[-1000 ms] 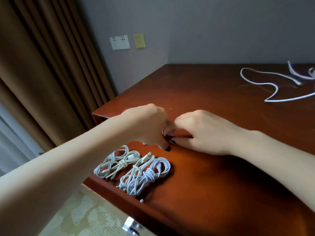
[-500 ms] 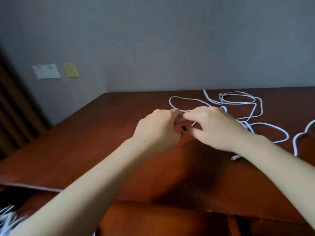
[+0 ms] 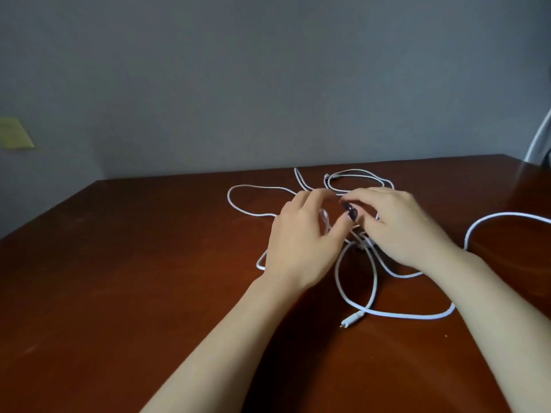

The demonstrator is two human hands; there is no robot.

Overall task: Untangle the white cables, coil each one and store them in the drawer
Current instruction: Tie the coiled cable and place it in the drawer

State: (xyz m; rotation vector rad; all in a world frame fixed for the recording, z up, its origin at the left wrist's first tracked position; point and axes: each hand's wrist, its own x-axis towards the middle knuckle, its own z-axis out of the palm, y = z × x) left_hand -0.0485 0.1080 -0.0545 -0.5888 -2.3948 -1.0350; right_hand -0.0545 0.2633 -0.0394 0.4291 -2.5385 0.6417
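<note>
Several white cables (image 3: 359, 296) lie tangled in loops on the red-brown wooden table (image 3: 134, 278). A knot of strands sits where my two hands meet. My left hand (image 3: 301, 242) hovers over the left part of the tangle with loosely curved fingers, and a blurred strand runs between thumb and fingers. My right hand (image 3: 399, 231) lies over the knot, its dark-nailed fingertips pointing toward the left hand. One plug end (image 3: 441, 318) rests near me. Another white cable (image 3: 495, 217) arcs off to the right. The drawer is out of view.
A grey wall stands behind the table, with a yellow plate (image 3: 15, 134) at the far left. A white object (image 3: 539, 141) shows at the right edge, beyond the table's far corner.
My view swung right from the open drawer with coiled cables to the tangle. Both hands moved from the table's left edge onto the loose cables and parted slightly.
</note>
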